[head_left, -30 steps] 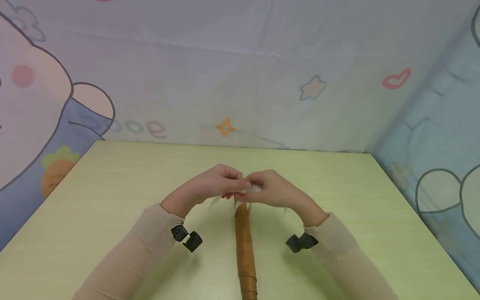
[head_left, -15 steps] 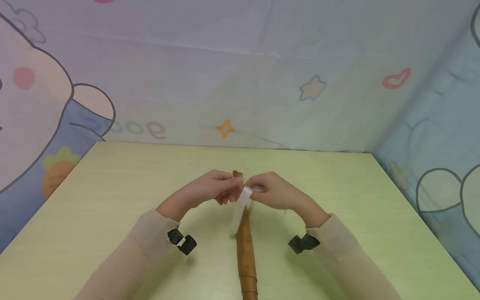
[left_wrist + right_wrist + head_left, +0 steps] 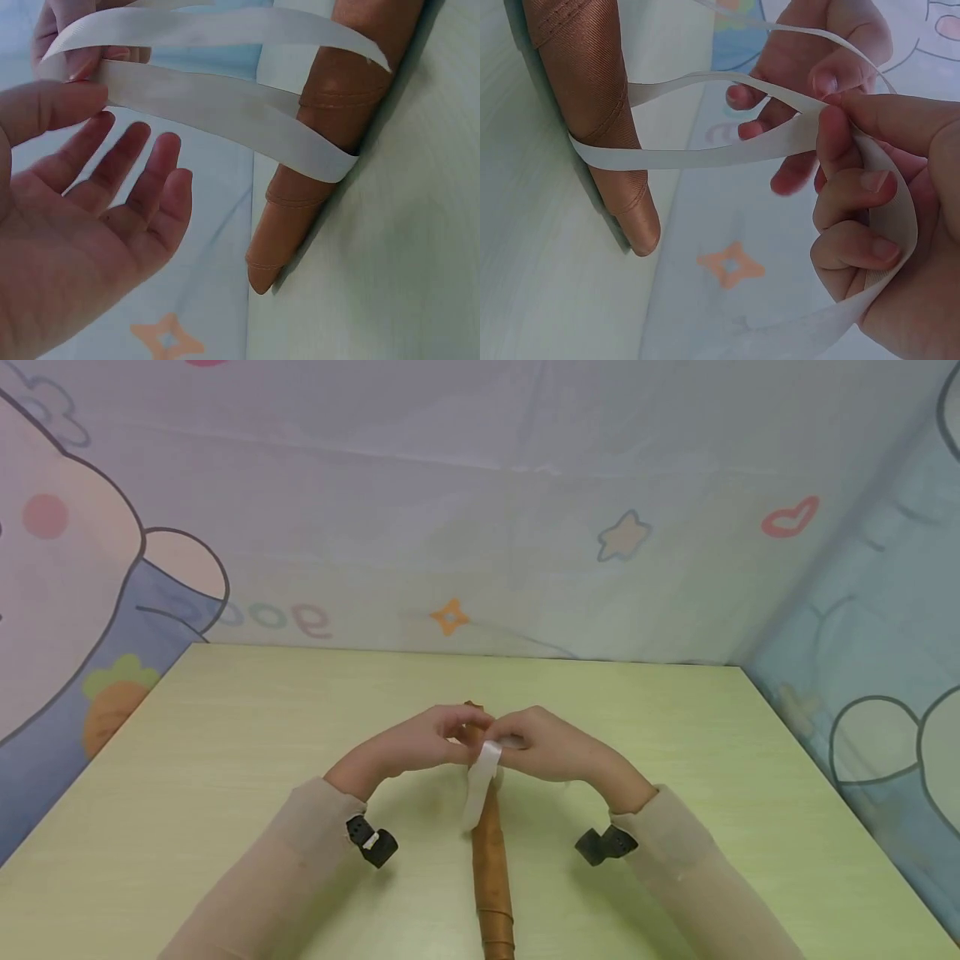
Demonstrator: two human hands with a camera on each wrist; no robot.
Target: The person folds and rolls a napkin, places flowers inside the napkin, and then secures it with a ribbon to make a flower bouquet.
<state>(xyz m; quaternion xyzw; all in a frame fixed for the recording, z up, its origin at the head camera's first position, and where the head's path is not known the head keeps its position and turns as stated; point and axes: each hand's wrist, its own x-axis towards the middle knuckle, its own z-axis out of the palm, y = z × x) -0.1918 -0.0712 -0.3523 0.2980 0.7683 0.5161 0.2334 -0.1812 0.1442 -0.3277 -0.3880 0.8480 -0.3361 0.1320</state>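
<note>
A white ribbon (image 3: 225,112) loops round a long brown roll of cloth (image 3: 491,868), close to its tapered far end. My right hand (image 3: 551,747) pinches the ribbon between thumb and forefinger, and more of it runs through the curled fingers, as the right wrist view shows. One loose ribbon end (image 3: 480,789) hangs from the pinch over the roll in the head view. My left hand (image 3: 420,743) is beside the right, its fingers spread and slightly bent. Its thumb tip lies by the ribbon in the left wrist view; whether they touch, I cannot tell.
The roll lies lengthwise on a pale wooden table (image 3: 225,727). Behind the table hangs a printed cloth backdrop (image 3: 480,510), and another printed cloth borders the right side. Small black cameras sit at both wrists.
My left hand let go of the ribbon, drew left, then came back toward the right hand with its fingers parted. A ribbon end now hangs from the right hand, which has hardly moved.
</note>
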